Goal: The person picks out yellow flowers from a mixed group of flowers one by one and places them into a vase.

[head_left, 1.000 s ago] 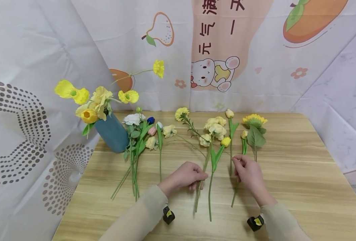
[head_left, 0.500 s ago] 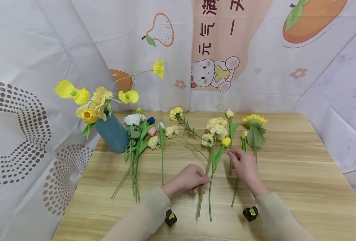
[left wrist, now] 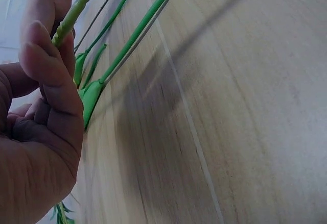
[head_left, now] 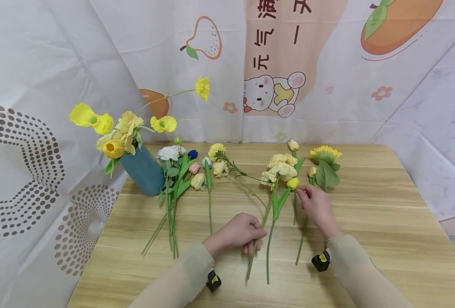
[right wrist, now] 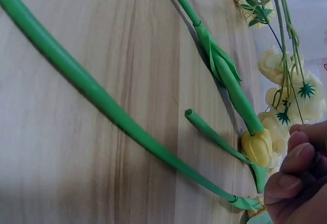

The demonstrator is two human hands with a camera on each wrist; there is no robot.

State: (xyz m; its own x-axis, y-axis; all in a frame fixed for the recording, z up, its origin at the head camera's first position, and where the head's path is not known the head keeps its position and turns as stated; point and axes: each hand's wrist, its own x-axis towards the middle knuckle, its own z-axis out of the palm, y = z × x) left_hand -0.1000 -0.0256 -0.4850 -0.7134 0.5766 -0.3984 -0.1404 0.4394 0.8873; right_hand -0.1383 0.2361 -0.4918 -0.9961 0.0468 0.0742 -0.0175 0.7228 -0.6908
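My left hand (head_left: pixel 242 233) pinches the green stem (left wrist: pixel 76 12) of a spray of pale yellow flowers (head_left: pixel 283 167) between thumb and fingers. The stem slants up off the tabletop in the left wrist view. My right hand (head_left: pixel 317 207) is beside the spray, its thumb and finger pinching a thin stem; the fingers (right wrist: pixel 299 157) hide its end. Close to the right fingertips is the bloom of a yellow tulip (head_left: pixel 292 184), which lies under the spray. A yellow carnation-like flower (head_left: pixel 217 150) on a leafy side stem stretches out to the left.
A blue vase (head_left: pixel 144 171) leans at the back left with several yellow flowers in it. White, blue and pink blooms (head_left: pixel 169 153) lie beside it. A sunflower (head_left: pixel 325 154) and pale tulips (head_left: pixel 293 145) lie at the right on the wooden table (head_left: pixel 385 222).
My right hand has moved farther up the table, to beside the yellow tulip bloom. The carnation-like flower has swung left, while the pale yellow blooms have shifted slightly right.
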